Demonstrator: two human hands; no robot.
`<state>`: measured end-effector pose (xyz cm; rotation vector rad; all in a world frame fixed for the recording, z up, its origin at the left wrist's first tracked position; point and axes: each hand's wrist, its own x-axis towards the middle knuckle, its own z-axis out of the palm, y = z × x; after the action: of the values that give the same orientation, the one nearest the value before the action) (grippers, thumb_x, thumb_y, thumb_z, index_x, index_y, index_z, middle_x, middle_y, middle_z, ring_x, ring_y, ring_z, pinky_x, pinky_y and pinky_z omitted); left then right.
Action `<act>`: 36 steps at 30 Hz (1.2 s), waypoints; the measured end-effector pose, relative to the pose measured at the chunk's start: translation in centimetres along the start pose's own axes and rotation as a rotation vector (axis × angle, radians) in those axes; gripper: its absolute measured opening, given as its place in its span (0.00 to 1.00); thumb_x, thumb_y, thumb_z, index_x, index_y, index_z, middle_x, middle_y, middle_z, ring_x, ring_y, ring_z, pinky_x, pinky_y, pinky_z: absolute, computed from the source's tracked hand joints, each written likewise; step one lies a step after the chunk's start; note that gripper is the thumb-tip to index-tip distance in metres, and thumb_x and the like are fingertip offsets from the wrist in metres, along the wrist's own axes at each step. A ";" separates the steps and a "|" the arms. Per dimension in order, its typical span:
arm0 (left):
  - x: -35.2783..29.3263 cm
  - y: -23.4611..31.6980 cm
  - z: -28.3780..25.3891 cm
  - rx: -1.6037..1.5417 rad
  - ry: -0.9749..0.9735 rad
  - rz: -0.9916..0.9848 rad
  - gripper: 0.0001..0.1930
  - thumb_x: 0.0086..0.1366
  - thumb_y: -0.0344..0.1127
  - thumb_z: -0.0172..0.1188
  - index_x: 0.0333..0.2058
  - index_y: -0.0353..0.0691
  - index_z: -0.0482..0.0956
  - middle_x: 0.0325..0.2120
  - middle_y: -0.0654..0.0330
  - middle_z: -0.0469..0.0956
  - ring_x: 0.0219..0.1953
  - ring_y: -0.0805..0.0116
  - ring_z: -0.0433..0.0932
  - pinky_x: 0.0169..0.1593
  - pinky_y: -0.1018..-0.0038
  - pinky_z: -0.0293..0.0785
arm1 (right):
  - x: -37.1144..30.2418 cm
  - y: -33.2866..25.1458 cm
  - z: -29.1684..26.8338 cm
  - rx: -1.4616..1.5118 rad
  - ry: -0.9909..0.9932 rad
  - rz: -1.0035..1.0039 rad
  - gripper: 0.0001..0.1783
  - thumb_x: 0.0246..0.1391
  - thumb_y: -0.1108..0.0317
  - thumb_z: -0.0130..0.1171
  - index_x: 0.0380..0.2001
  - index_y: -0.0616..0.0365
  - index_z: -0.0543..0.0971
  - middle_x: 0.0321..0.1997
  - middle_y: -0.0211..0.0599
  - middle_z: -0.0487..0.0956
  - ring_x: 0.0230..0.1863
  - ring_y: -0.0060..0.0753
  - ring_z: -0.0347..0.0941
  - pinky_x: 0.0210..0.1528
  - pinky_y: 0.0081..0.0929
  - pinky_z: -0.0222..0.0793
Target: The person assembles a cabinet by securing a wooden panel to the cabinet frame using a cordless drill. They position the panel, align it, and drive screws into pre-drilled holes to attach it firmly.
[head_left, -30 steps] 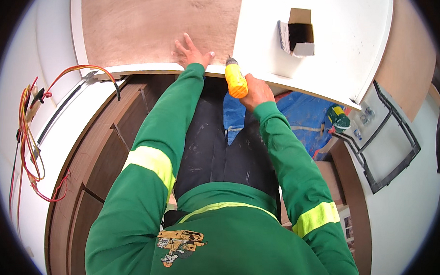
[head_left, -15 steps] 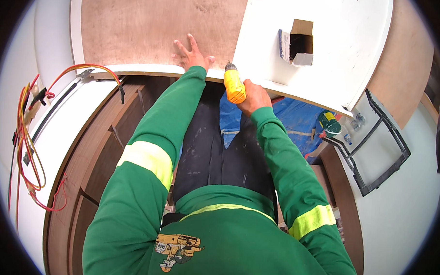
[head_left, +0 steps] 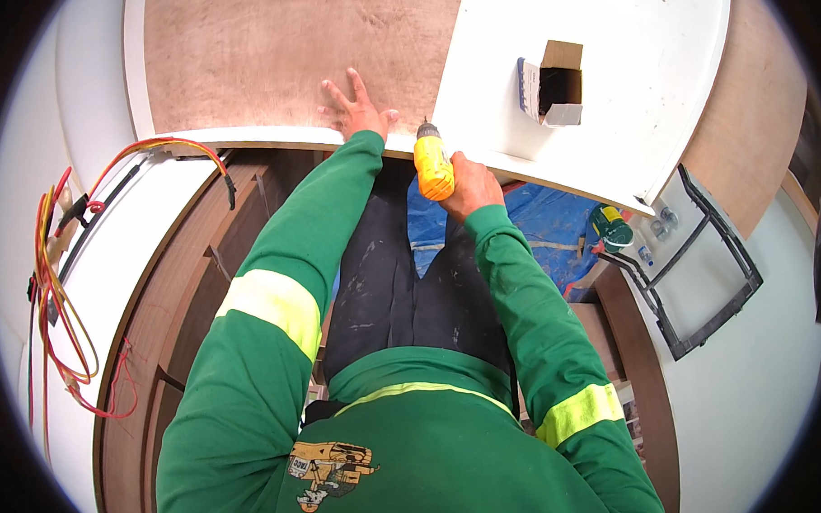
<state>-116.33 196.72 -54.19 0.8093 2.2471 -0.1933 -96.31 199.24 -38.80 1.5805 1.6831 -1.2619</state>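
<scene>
Right hand (head_left: 472,185) at the near edge of the worktop (head_left: 498,79); grip closed round a yellow drill (head_left: 432,169), dark nose pointing far, over the rim; cannot tell if the bit touches anything. Left hand (head_left: 362,112) slightly farther, to the left; grip open, fingers spread on a brown board (head_left: 291,53) (a brace, I reckon). Step in hand, as I judge it: lining up the drill; next move would call for a steady left palm and the bit held true. Farther, right: cardboard box (head_left: 560,111) on the worktop, flaps up; dark inside, contents unclear. Farthest down, right, by blue sheeting (head_left: 543,211): green tub (head_left: 613,229); contents not visible; small clear bottle (head_left: 646,256) beside it.
</scene>
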 end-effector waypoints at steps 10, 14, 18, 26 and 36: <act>0.3 -0.2 0.6 0.029 0.036 0.003 0.71 0.54 0.56 0.81 0.80 0.69 0.28 0.80 0.42 0.20 0.76 0.13 0.35 0.75 0.31 0.50 | 0.2 -0.2 -0.2 -0.003 -0.018 0.004 0.21 0.55 0.57 0.71 0.45 0.58 0.78 0.43 0.60 0.85 0.50 0.64 0.82 0.52 0.54 0.77; 0.5 0.0 0.6 0.096 0.000 -0.036 0.72 0.55 0.58 0.80 0.80 0.71 0.24 0.80 0.43 0.17 0.77 0.13 0.33 0.76 0.31 0.50 | 0.4 -0.3 -0.5 -0.008 -0.029 0.010 0.21 0.56 0.56 0.70 0.45 0.59 0.78 0.43 0.60 0.86 0.50 0.64 0.82 0.53 0.54 0.77; 0.9 0.3 0.9 0.133 -0.037 -0.062 0.73 0.54 0.61 0.79 0.80 0.67 0.25 0.79 0.39 0.17 0.76 0.11 0.37 0.74 0.31 0.53 | 0.6 0.3 -0.3 0.005 -0.031 -0.016 0.22 0.56 0.55 0.70 0.45 0.59 0.78 0.44 0.60 0.85 0.51 0.64 0.82 0.53 0.54 0.76; 0.2 0.0 0.2 0.100 -0.027 -0.036 0.73 0.53 0.60 0.80 0.80 0.64 0.26 0.79 0.39 0.17 0.76 0.11 0.35 0.74 0.29 0.50 | 0.3 1.5 0.6 0.082 0.095 -0.261 0.18 0.56 0.56 0.70 0.43 0.56 0.83 0.44 0.58 0.84 0.51 0.66 0.80 0.50 0.53 0.75; 0.4 0.2 0.0 0.149 -0.006 -0.041 0.73 0.54 0.64 0.77 0.80 0.64 0.25 0.79 0.38 0.18 0.76 0.13 0.41 0.76 0.32 0.49 | 0.4 1.2 -0.1 -0.005 0.036 -0.156 0.19 0.53 0.59 0.72 0.42 0.58 0.78 0.41 0.60 0.85 0.46 0.68 0.81 0.48 0.56 0.76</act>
<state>-116.41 197.10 -54.41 0.8396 2.2649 -0.3864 -95.26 199.36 -39.41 1.5017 1.8620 -1.3099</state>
